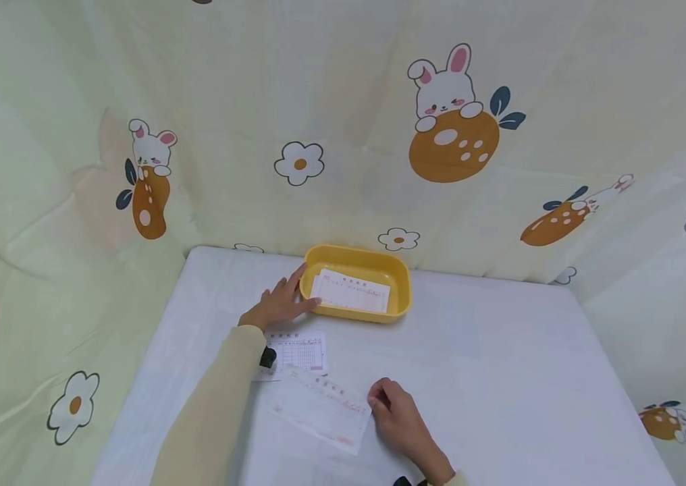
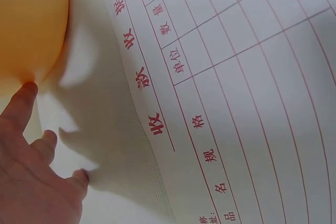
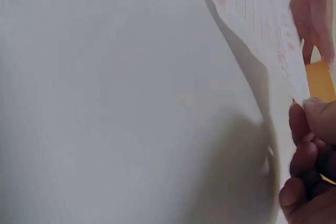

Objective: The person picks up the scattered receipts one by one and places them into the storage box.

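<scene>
A shallow yellow plastic basket [image 1: 400, 287] sits near the table's back edge, with white receipt slips [image 1: 349, 291] inside. My left hand [image 1: 279, 302] is at its left end, fingers spread; in the left wrist view one fingertip [image 2: 29, 88] touches the yellow wall. Just below that wrist, another printed receipt form [image 1: 303, 354] lies on the table, its red Chinese heading and grid large in the left wrist view. Closer to me, my right hand [image 1: 400, 418] pinches the corner of a thin receipt sheet [image 1: 321, 412] between thumb and fingers; its edge lifts in the right wrist view.
A white cloth covers the table [image 1: 501, 378]. Behind and beside it hang pale curtains [image 1: 343, 101] printed with rabbits, oranges and flowers. Dark bands [image 1: 267, 358] sit on both wrists.
</scene>
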Demonstrator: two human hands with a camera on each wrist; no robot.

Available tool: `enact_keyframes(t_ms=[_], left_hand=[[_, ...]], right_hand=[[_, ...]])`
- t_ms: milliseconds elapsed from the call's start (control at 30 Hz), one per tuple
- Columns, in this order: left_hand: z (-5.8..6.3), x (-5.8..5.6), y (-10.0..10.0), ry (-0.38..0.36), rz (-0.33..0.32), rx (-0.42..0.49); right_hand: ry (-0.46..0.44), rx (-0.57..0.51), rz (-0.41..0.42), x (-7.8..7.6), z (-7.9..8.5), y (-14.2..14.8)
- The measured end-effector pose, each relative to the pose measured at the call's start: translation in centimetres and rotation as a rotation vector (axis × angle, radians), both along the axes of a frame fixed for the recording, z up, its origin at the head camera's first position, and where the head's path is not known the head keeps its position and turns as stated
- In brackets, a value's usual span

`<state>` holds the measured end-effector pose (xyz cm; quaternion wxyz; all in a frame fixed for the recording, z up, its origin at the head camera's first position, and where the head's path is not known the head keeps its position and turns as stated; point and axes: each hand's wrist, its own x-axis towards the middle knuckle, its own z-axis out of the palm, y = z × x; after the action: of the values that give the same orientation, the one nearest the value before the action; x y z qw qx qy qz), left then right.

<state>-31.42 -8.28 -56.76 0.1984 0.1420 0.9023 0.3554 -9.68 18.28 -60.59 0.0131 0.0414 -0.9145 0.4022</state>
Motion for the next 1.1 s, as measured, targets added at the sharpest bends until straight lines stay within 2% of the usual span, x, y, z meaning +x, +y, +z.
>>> enact_keyframes(t_ms=[267, 533, 700, 900, 1100], left_hand=[[0.4, 0.1, -0.1, 0.001, -0.007, 0.009], [0.7, 0.4, -0.1, -0.016, 0.002, 0.025], [0.8, 0.5, 0.1, -0.021, 0.011, 0.017], [0.6, 0.5, 0.1, -0.030, 0.023, 0.010], [0.3, 0.4, 0.0, -0.011, 0.009, 0.013]], right_hand=[[0.154, 0.091, -0.005, -1.5, 1.7, 2.6], [0.226, 0.146, -0.007, -3.5, 4.8, 5.9], [0.306, 0.170, -0.001, -4.7, 6.5, 7.5], [0.350, 0.165, -0.021, -6.2, 8.4, 8.5], [0.395, 0.161, -0.020, -8.2, 10.3, 9.2]])
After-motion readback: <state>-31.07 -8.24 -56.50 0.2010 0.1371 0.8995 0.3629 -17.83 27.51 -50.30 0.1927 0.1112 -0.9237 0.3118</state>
